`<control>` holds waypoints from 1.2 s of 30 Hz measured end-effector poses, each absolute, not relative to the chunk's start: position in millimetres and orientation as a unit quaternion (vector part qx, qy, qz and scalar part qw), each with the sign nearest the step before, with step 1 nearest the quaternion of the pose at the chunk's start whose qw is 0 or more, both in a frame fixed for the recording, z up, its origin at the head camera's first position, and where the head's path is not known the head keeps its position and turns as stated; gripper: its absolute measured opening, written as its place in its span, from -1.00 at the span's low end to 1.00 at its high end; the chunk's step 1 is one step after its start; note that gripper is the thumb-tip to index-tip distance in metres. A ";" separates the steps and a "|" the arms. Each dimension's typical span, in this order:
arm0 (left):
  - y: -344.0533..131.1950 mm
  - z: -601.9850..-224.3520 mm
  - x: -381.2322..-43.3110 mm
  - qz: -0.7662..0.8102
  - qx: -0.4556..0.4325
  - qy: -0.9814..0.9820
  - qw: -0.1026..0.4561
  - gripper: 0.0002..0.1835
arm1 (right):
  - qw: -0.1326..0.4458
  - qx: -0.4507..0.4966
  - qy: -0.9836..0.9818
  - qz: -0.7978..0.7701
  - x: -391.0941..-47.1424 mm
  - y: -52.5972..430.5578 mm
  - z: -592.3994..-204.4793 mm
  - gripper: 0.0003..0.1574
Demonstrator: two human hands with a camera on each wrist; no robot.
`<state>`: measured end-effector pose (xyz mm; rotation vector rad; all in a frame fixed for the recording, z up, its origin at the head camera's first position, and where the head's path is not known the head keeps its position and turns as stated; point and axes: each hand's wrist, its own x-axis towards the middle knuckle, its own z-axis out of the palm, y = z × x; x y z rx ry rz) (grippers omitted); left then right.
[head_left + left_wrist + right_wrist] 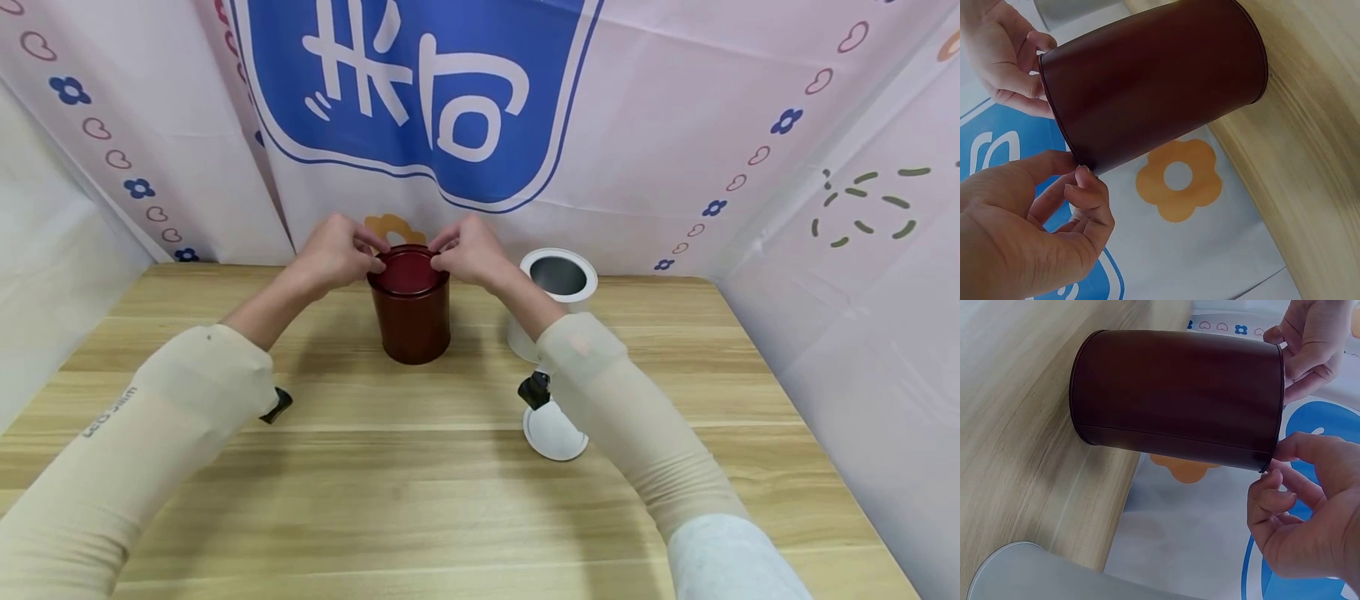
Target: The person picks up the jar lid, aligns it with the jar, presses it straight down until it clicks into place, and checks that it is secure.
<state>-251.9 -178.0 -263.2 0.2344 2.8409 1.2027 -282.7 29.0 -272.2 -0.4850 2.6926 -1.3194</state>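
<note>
A dark red canister (pixel 414 329) stands upright near the back of the table, with a recessed red disc, apparently its lid, at the top. From the left, my left hand (pixel 335 252) pinches the canister's top rim between thumb and fingers. On the opposite side my right hand (pixel 472 250) pinches the same rim. Both wrist views show the canister's smooth side, with the left hand (pixel 1041 219) and right hand (pixel 1313 503) at its top edge. Whether the fingertips hold only the disc's edge or the canister wall too, I cannot tell.
A white canister (pixel 558 258), its top uncovered, stands right of the red one, partly behind my right forearm. A round white lid (pixel 555 433) lies on the wooden table (pixel 390 500) in front of it. Printed cloth (pixel 637 167) hangs behind the table.
</note>
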 end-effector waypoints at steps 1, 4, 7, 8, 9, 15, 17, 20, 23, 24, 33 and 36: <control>-178.3 -263.5 -252.0 0.390 0.075 0.917 0.025 -0.70 | 0.053 -0.158 0.885 -0.435 -282.6 29.2 -272.5 -0.78; -178.0 -263.9 -251.3 0.391 0.074 0.917 0.024 -0.71 | 0.055 -0.156 0.885 -0.435 -282.4 29.5 -273.0 -0.78; -177.4 -264.1 -250.8 0.390 0.074 0.918 0.023 -0.71 | 0.057 -0.154 0.887 -0.431 -281.9 29.6 -272.8 -0.78; -177.2 -264.0 -250.5 0.389 0.074 0.918 0.024 -0.71 | 0.057 -0.153 0.888 -0.429 -281.8 29.6 -272.5 -0.78; -177.4 -264.1 -250.5 0.389 0.075 0.918 0.024 -0.71 | 0.058 -0.153 0.889 -0.427 -281.7 29.5 -272.3 -0.78; -178.2 -264.4 -249.4 0.386 0.078 0.919 0.021 -0.72 | 0.054 -0.155 0.894 -0.416 -281.6 29.4 -271.6 -0.78; -178.0 -264.3 -248.8 0.384 0.079 0.920 0.019 -0.73 | 0.053 -0.156 0.895 -0.415 -281.3 29.2 -271.4 -0.79; -178.1 -264.2 -248.4 0.383 0.082 0.920 0.016 -0.74 | 0.052 -0.157 0.895 -0.415 -281.4 29.1 -271.3 -0.79; -178.8 -263.9 -248.6 0.377 0.088 0.922 0.013 -0.75 | 0.055 -0.163 0.893 -0.415 -281.7 29.9 -271.0 -0.79; -179.0 -263.6 -248.5 0.373 0.090 0.924 0.012 -0.75 | 0.057 -0.167 0.892 -0.417 -281.8 30.5 -270.9 -0.78; -186.1 -264.1 -245.6 0.333 0.141 0.932 -0.026 -0.71 | 0.019 -0.256 0.891 -0.375 -282.7 42.2 -268.6 -0.66; -188.4 -267.1 -244.9 0.310 0.187 0.931 -0.037 -0.66 | 0.009 -0.320 0.898 -0.303 -281.8 44.9 -269.4 -0.58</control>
